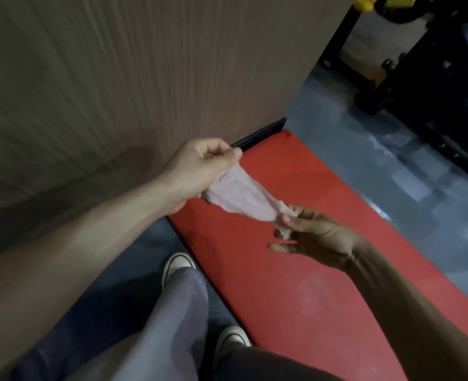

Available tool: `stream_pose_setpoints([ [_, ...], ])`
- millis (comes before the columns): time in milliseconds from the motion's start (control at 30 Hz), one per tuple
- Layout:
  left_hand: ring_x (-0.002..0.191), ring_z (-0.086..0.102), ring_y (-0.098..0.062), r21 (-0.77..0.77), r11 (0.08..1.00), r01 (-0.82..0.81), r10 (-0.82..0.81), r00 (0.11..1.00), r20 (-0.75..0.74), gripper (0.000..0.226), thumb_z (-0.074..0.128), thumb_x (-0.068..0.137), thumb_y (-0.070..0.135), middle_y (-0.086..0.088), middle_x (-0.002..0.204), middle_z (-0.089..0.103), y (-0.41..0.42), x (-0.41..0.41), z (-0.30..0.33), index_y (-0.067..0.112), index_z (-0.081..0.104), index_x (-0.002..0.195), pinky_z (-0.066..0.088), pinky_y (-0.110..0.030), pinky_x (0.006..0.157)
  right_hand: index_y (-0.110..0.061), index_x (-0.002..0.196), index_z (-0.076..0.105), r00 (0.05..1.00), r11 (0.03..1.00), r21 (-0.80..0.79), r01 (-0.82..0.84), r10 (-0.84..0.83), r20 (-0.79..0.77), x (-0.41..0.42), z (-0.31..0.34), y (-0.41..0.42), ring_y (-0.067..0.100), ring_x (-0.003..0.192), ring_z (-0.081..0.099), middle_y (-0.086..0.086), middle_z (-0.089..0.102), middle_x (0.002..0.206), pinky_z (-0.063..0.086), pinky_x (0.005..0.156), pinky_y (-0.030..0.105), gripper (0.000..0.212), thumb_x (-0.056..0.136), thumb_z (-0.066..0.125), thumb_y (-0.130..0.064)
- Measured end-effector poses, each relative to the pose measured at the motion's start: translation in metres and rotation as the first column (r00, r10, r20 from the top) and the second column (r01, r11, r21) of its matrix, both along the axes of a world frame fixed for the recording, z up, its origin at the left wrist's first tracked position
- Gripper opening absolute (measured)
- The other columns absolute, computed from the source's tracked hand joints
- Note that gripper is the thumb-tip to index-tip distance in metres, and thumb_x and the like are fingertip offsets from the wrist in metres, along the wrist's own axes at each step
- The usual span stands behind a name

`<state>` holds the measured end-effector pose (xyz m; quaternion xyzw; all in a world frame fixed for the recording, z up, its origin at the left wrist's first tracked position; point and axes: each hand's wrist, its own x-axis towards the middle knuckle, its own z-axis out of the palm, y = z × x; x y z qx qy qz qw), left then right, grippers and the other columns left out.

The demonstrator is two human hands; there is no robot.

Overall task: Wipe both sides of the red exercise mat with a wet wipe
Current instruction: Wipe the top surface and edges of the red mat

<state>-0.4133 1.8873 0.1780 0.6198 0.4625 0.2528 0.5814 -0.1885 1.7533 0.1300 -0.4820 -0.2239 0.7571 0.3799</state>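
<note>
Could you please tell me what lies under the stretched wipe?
Under the wipe, held between both hands, lies the red mat on the grey floor. The wipe hides the patch of mat behind it.

A gym: a red mat (296,270) lies on a grey rubbery floor (392,171) beside a wood-panel wall (117,78), with a black-and-yellow exercise machine (419,64) at the far right

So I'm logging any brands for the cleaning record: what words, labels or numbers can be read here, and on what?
None can be read.
Red exercise mat: a small dark mark near its far corner, too small to read.
Wet wipe: no print visible.
Black and yellow gym equipment: blurred, no legible label.
</note>
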Motion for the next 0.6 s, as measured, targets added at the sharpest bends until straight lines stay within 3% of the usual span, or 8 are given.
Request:
stream_pose_setpoints([
  [67,0.042,0.042,-0.008,0.025,0.998,-0.059,0.059,0.998,-0.02,0.029,0.066,0.099,0.035,-0.002,0.057,0.048,0.007,0.0,-0.029,0.008,0.068,0.087,0.031,-0.018,0.038,-0.016,0.087,0.057,0.991,0.993,0.007,0.115,-0.114,-0.065,0.001,-0.03,0.002,0.021,0.096,0.062,0.004,0.062,0.09,0.05,0.102,0.052,0.029,0.078,0.085,-0.021],
  [133,0.045,0.049,-0.019,0.017,0.997,-0.076,0.077,0.997,-0.022,0.032,0.066,0.1,0.036,-0.011,0.057,0.055,0.011,-0.002,-0.059,0.006,0.069,0.089,0.038,-0.024,0.041,-0.015,0.096,0.055,0.966,0.974,-0.006,0.228,-0.227,-0.125,0.002,-0.054,0.006,0.028,0.114,0.058,0.011,0.061,0.111,0.049,0.104,0.052,0.032,0.082,0.081,-0.027],
  [200,0.036,0.046,-0.018,-0.013,0.996,-0.085,0.084,0.996,-0.035,0.032,0.064,0.101,0.033,-0.007,0.047,0.053,0.014,0.0,-0.09,0.003,0.068,0.09,0.038,-0.023,0.038,-0.014,0.099,0.057,0.935,0.94,-0.017,0.341,-0.341,-0.1,0.002,-0.071,0.012,0.028,0.12,0.059,0.012,0.063,0.125,0.05,0.104,0.051,0.025,0.089,0.072,-0.03],
  [267,0.03,0.041,-0.014,-0.033,0.996,-0.083,0.081,0.995,-0.061,0.033,0.063,0.101,0.032,-0.003,0.043,0.049,0.016,0.006,-0.12,0.001,0.066,0.09,0.035,-0.021,0.035,-0.015,0.093,0.061,0.889,0.889,-0.018,0.458,-0.458,-0.002,0.004,-0.088,0.018,0.024,0.106,0.066,0.008,0.071,0.11,0.054,0.099,0.046,0.012,0.095,0.059,-0.027],
  [333,0.031,0.043,-0.014,-0.05,0.995,-0.088,0.084,0.993,-0.079,0.034,0.063,0.101,0.031,-0.005,0.046,0.051,0.015,0.012,-0.145,-0.001,0.065,0.089,0.035,-0.022,0.036,-0.017,0.089,0.061,0.808,0.811,-0.031,0.584,-0.577,0.115,0.008,-0.106,0.023,0.018,0.082,0.065,0.003,0.068,0.086,0.06,0.079,0.035,0.011,0.098,0.056,-0.021],
  [433,0.046,0.049,-0.013,-0.062,0.992,-0.111,0.105,0.99,-0.093,0.033,0.066,0.099,0.03,-0.008,0.063,0.054,0.016,0.022,-0.179,0.001,0.065,0.084,0.037,-0.024,0.042,-0.02,0.089,0.063,0.676,0.726,-0.035,0.687,-0.62,0.4,0.015,-0.134,0.027,0.012,0.064,0.055,0.0,0.059,0.074,0.05,0.052,0.024,0.015,0.102,0.057,-0.02],
  [533,0.052,0.048,-0.004,-0.097,0.98,-0.174,0.16,0.978,-0.133,0.027,0.072,0.095,0.028,0.001,0.065,0.055,0.02,0.022,-0.215,0.008,0.066,0.077,0.039,-0.017,0.045,-0.02,0.087,0.064,0.566,0.685,-0.037,0.727,-0.568,0.597,0.019,-0.167,0.031,0.009,0.058,0.049,-0.002,0.054,0.07,0.04,0.046,0.022,0.016,0.102,0.057,-0.02],
  [600,0.045,0.045,0.0,-0.132,0.971,-0.197,0.172,0.968,-0.181,0.026,0.073,0.094,0.029,0.005,0.062,0.054,0.022,0.014,-0.238,0.011,0.066,0.077,0.037,-0.017,0.039,-0.02,0.081,0.06,0.509,0.669,-0.015,0.743,-0.551,0.662,0.022,-0.189,0.033,0.011,0.057,0.046,-0.001,0.051,0.068,0.037,0.047,0.023,0.02,0.101,0.058,-0.02],
])
